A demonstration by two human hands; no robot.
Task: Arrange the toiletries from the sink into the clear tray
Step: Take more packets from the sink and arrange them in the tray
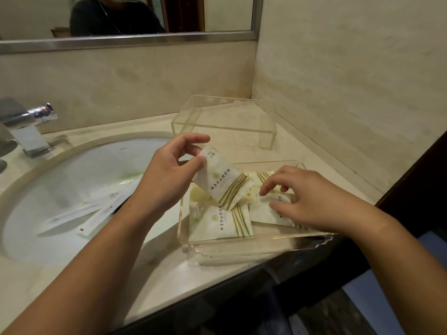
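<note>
Head view, mid-sort at a bathroom washbasin.

Centre of frame: left hand (169, 175) pinching a white, green-striped sachet (221, 180) by its upper corner. Thumb and forefinger clamped on the wrapper, sachet poised over the near-left part of the clear tray (256, 243).

Right of centre: right hand (312, 201) lowered into the tray. Fingers spread and only lightly bent, tips touching the packets lying there, gripping nothing as far as visible.

Judged at about halfway, perhaps a little past.

Done:
- At least four matching sachets already in the tray.
- One flat at the front left (222, 221), one under the right hand (271, 213), one at the back (261, 176), one paler packet by the left wall (200, 195).
- No exact count possible because of the overlap.
- All loosely heaped, not yet lined up.

Left to do:
- Setting down the held sachet and squaring the pile.
- Clearing the sink (72, 170) at left of frame — three long slim white packets (72, 215) counted in the basin.
- Possibly a crumpled clear wrapper nearer the rim as well, too faint to call.

Also counted:
- One tap (26, 126) at far left.
- One clear acrylic stand (225, 110) at upper centre, well apart from the tray.
- One mirror (217, 13) along the top edge.
</note>
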